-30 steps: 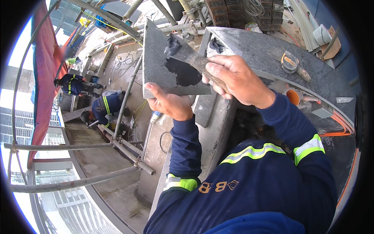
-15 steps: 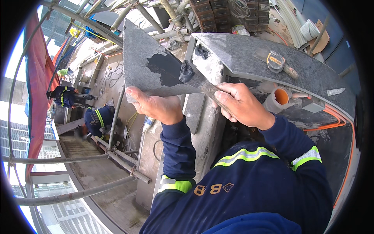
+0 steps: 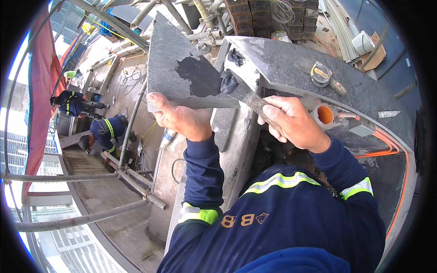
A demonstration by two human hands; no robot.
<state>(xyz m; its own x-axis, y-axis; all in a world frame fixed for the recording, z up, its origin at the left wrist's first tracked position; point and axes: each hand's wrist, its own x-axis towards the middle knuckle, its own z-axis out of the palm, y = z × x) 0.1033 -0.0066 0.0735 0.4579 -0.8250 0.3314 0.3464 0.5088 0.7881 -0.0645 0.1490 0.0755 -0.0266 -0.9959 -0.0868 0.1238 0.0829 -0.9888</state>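
Observation:
My left hand (image 3: 184,119) grips a grey, roughly triangular stone slab (image 3: 165,50) by its near edge, thumb on top and the other fingers beneath. A ragged patch of dark paste (image 3: 200,77) is smeared over the middle of the slab's upper face. In my right hand (image 3: 298,122) is a putty knife (image 3: 251,101), its handle pinched between thumb and fingers. A lump of the same dark paste (image 3: 228,83) sits on the knife's blade, at the right side of the patch. Whether the blade touches the slab cannot be made out.
On the dark stone ledge (image 3: 282,59) at right lie a tape measure (image 3: 321,74) and a second scraper (image 3: 337,86). Below it are a pipe end, orange inside (image 3: 325,114), and orange conduits (image 3: 378,154). Scaffold tubes (image 3: 82,222) cross the left; co-workers (image 3: 107,132) are beyond.
The putty knife has shifted right and slightly down, toward the right side of the paste patch, and more of the patch shows. The slab has moved slightly right. A crouching co-worker has shifted left.

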